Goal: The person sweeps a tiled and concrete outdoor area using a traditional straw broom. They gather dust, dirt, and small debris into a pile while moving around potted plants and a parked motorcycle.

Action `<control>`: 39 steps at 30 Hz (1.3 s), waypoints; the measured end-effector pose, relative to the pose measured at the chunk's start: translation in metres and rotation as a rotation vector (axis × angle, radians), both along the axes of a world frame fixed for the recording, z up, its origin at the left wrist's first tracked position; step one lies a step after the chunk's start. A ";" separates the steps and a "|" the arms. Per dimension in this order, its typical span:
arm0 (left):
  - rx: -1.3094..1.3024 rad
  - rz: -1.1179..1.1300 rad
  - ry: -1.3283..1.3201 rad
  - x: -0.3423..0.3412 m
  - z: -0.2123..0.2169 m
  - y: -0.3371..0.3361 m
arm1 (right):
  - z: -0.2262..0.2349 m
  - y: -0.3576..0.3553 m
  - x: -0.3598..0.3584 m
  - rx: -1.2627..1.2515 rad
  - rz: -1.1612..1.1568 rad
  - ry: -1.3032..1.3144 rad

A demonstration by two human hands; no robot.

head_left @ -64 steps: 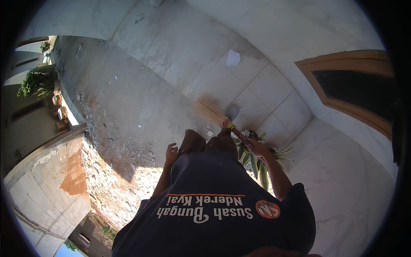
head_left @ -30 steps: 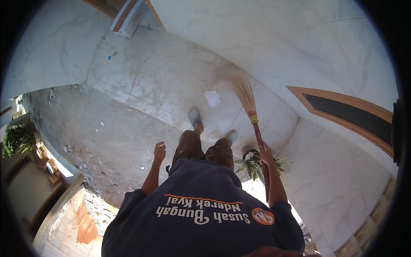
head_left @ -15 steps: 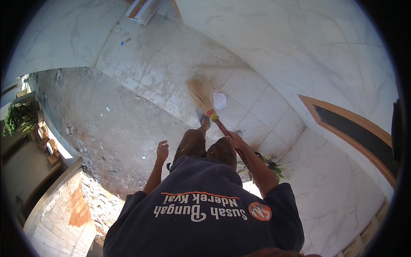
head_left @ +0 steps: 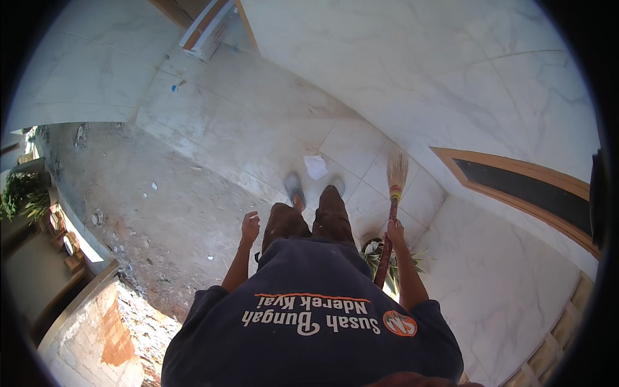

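My right hand (head_left: 394, 231) is wrapped round the dark red handle of a broom (head_left: 385, 258). Pale straw bristles (head_left: 397, 169) point away from me, over the tiles close to the right wall. A red and yellow binding joins them to the handle. Empty and with loosely bent fingers, my left hand (head_left: 250, 224) hangs beside my left thigh, over the rough grey ground. Ahead of my feet, a crumpled white sheet (head_left: 315, 167) lies on the dusty tiled floor (head_left: 271, 129), to the left of the bristles.
By my right forearm stands a leafy plant (head_left: 373, 251). White marbled walls (head_left: 400, 71) rise ahead and to the right, with a wood-framed dark panel (head_left: 529, 193). Far ahead lies a long white box (head_left: 209, 32). Rubble and scraps (head_left: 138, 242) litter the rough ground at left.
The broom has swung from in front of my feet over to the right, near the wall, with my right hand still round it. The white sheet remains on the tiles.
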State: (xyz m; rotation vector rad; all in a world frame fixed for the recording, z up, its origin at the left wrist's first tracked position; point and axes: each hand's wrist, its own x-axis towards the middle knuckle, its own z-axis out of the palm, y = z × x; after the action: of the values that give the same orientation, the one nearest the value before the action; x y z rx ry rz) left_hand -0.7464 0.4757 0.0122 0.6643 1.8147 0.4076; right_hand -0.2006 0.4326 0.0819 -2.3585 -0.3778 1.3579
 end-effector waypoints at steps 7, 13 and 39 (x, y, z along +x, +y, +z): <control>0.059 0.152 0.098 0.001 0.030 -0.039 | -0.208 0.166 -0.045 -0.102 0.062 0.133; -0.114 0.346 0.203 0.023 0.065 -0.077 | -0.095 0.254 -0.152 -0.077 0.693 0.264; -0.096 0.528 0.354 0.163 0.062 -0.175 | 0.007 0.348 -0.033 0.023 1.165 0.151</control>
State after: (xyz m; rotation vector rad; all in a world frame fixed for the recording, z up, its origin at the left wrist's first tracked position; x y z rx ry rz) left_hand -0.5833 0.3011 0.0745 0.1839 2.3342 0.5710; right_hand -0.2336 0.7810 0.0890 -1.9601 -1.8813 1.8924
